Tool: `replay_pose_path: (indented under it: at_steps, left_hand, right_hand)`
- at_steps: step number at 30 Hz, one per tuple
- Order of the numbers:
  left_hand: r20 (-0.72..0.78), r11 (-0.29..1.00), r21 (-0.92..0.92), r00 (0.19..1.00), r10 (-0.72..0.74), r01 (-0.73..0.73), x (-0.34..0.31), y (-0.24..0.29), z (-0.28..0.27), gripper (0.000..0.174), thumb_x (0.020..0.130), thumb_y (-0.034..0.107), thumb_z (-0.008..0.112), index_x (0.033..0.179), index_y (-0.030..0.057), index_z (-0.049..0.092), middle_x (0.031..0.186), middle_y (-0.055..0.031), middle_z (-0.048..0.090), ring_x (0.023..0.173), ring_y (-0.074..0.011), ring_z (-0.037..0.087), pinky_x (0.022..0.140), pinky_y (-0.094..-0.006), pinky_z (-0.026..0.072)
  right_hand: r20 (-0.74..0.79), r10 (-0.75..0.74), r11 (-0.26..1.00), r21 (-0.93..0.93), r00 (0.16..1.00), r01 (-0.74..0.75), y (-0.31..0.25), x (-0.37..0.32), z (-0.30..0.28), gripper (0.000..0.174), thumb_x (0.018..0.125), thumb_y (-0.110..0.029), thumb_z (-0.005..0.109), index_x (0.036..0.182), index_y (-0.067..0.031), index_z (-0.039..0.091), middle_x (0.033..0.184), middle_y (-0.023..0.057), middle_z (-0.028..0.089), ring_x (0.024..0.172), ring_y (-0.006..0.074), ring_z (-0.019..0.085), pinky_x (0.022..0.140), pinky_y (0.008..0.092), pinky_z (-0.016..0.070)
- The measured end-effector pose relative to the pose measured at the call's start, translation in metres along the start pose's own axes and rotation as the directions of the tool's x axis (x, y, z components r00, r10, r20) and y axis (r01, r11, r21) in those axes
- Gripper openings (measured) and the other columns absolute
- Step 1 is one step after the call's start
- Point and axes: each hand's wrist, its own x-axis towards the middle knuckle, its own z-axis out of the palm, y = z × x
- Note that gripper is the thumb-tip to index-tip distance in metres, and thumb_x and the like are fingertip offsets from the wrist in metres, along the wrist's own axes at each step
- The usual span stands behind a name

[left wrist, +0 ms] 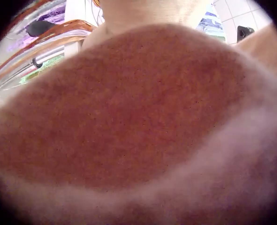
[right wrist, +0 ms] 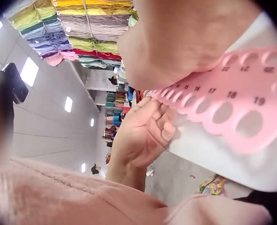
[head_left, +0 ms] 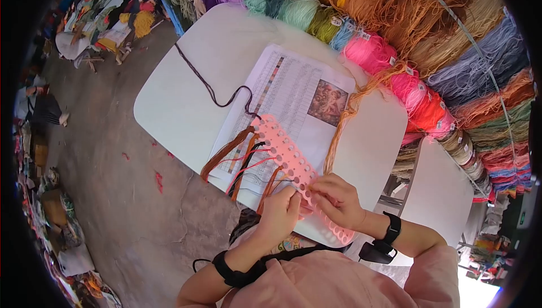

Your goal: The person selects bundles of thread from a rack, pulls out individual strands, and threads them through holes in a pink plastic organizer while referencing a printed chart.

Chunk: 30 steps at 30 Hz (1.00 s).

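Observation:
A long pink thread organizer card with numbered holes along its edges lies slantwise over the table and a printed sheet. Brown, black, red and orange embroidery threads hang looped from its left holes. My left hand grips the card's left edge with curled fingers. Across from it, my right hand pinches at the card's other edge, fingertips close to the left hand's. A thin dark thread runs toward both hands; its end is hidden there. In the right wrist view, holes 17 to 19 show on the card beside the left hand.
The white table bears a printed colour chart with a small picture. A dark cord and a tan thread bundle lie across it. Coloured thread skeins line the far side. Another white table stands at right.

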Motion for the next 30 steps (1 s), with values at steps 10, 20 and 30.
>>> replay_pose_path:
  at_steps: [10, 20, 30]
  left_hand:
    - [0.122, 0.928, -0.348, 0.988, -0.095, 0.133, -0.004, -0.002, -0.003, 0.015, 0.087, 0.010, 0.044, 0.092, 0.0000, 0.055, 0.082, -0.0058, 0.060, 0.072, -0.0122, 0.061, 0.059, -0.0194, 0.0471]
    - [-0.043, 0.887, -0.462, 0.999, -0.012, -0.009, -0.007, -0.009, -0.001, 0.014, 0.084, 0.008, 0.050, 0.088, -0.0038, 0.058, 0.077, -0.0061, 0.060, 0.068, -0.0111, 0.060, 0.059, -0.0202, 0.0493]
    - [-0.095, 0.959, -0.283, 0.995, 0.007, -0.034, -0.006, -0.004, -0.006, 0.013, 0.083, 0.006, 0.050, 0.083, -0.0037, 0.059, 0.071, -0.0059, 0.059, 0.061, -0.0079, 0.055, 0.053, -0.0187, 0.0441]
  right_hand:
    - [0.122, -0.217, 0.935, -0.260, 0.968, 0.242, -0.006, -0.004, 0.003, 0.050, 0.062, -0.010, 0.060, 0.109, 0.0015, 0.049, 0.102, 0.0142, 0.048, 0.079, 0.0267, 0.048, 0.068, 0.0335, 0.0420]
    - [-0.002, -0.216, 0.961, -0.179, 0.976, 0.212, -0.006, 0.002, 0.009, 0.034, 0.062, -0.009, 0.066, 0.094, -0.0010, 0.057, 0.095, 0.0132, 0.052, 0.076, 0.0258, 0.053, 0.063, 0.0319, 0.0457]
    - [-0.108, -0.083, 0.993, -0.096, 0.991, 0.073, -0.008, 0.000, 0.024, 0.031, 0.063, -0.008, 0.068, 0.091, -0.0021, 0.057, 0.093, 0.0111, 0.052, 0.079, 0.0230, 0.054, 0.065, 0.0299, 0.0459]
